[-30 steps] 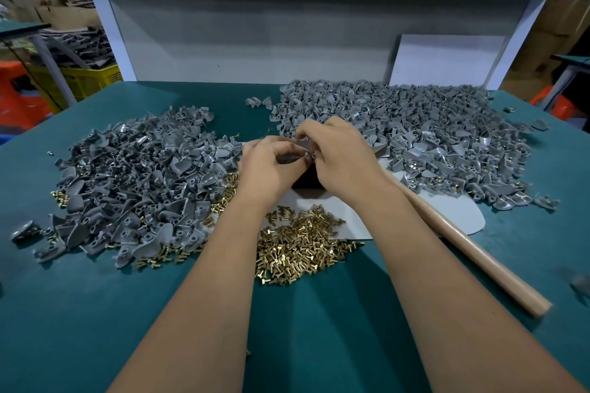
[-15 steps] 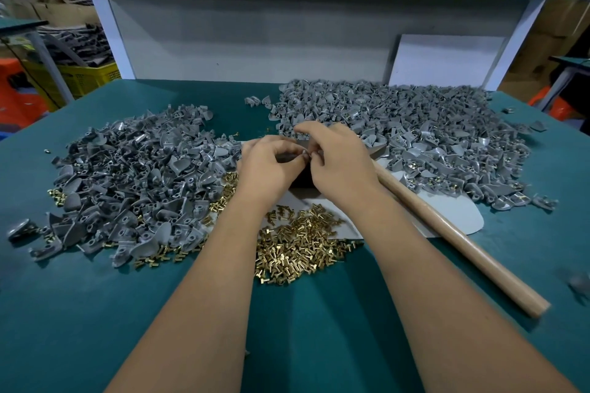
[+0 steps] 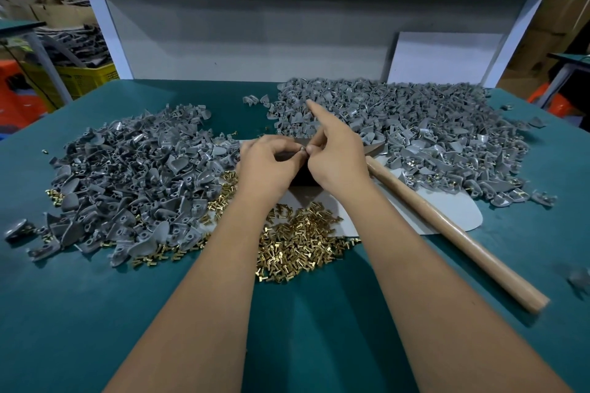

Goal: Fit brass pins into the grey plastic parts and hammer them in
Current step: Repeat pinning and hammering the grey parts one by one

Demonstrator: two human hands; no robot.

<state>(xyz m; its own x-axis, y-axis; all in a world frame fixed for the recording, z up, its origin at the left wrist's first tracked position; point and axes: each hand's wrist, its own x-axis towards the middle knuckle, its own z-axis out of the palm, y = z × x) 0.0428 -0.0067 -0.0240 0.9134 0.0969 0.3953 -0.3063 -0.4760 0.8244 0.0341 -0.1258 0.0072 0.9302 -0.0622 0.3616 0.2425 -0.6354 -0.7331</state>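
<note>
My left hand grips a grey plastic part at the table's middle, over a dark block. My right hand meets it fingertip to fingertip and pinches something small at the part, too small to tell. Its index finger sticks straight out toward the far pile. A heap of brass pins lies just in front of my wrists. Big piles of grey plastic parts lie at the left and the right. The hammer's wooden handle lies to the right of my right forearm.
The green table carries a pale sheet under the hammer. A white shelf frame and grey back panel stand behind. A white board leans at the back right. A yellow crate sits off the table's left.
My right index finger has straightened out toward the far pile. Both hands stay together over the dark block, and the hammer has not moved.
</note>
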